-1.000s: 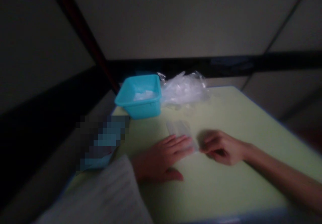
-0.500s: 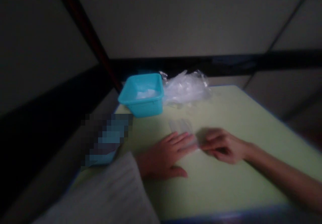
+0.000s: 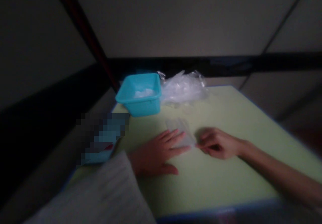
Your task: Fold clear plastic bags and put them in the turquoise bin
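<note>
A small clear plastic bag (image 3: 179, 130) lies flat on the pale green table (image 3: 226, 116). My left hand (image 3: 157, 151) rests palm down with fingers stretched out, its fingertips on the bag's near edge. My right hand (image 3: 217, 143) is curled beside it, thumb and forefinger pinched at the bag's near right corner. The picture is dim and blurred.
A turquoise tub (image 3: 140, 94) with something white inside stands at the table's far left. A heap of clear plastic bags (image 3: 183, 88) lies next to it. A blurred-out patch (image 3: 102, 138) sits at the left edge. The table's blue front edge (image 3: 213, 214) is close.
Both hands stay at the bag and shift only slightly. The right hand's fingers have closed tighter at the bag's corner. The view has moved a little.
</note>
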`<state>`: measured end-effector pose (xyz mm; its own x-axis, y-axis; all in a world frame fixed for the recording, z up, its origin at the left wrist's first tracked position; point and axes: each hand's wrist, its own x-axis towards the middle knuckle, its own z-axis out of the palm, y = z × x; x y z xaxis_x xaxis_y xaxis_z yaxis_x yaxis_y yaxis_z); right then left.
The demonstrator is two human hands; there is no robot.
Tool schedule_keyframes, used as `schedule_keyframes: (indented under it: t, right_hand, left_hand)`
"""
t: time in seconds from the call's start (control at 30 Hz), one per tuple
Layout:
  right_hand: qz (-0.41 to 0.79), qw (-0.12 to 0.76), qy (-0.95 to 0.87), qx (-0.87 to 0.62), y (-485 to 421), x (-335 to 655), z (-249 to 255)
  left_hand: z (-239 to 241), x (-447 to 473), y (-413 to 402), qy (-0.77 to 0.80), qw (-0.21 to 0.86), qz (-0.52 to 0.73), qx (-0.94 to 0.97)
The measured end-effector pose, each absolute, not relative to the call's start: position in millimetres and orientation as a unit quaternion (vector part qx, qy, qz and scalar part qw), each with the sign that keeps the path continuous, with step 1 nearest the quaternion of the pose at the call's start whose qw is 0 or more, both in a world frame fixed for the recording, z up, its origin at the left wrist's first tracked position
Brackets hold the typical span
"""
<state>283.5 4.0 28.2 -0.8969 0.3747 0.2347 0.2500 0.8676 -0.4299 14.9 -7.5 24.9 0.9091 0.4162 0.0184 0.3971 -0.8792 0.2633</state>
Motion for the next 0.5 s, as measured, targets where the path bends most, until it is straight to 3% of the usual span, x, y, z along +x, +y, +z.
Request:
schedule_keyframes:
  t: [0.4,0.5]
  right_hand:
    - [0.238,0.174,-0.943,-0.156,7,284,24]
    - [0.247,0.181,-0.939,-0.158,6,283,24]
  left_hand:
    - [44,-9,-6,0.244,0.270,0.012,0.931]
    - [44,-9,-2,0.233,0.309,0.065,0.920]
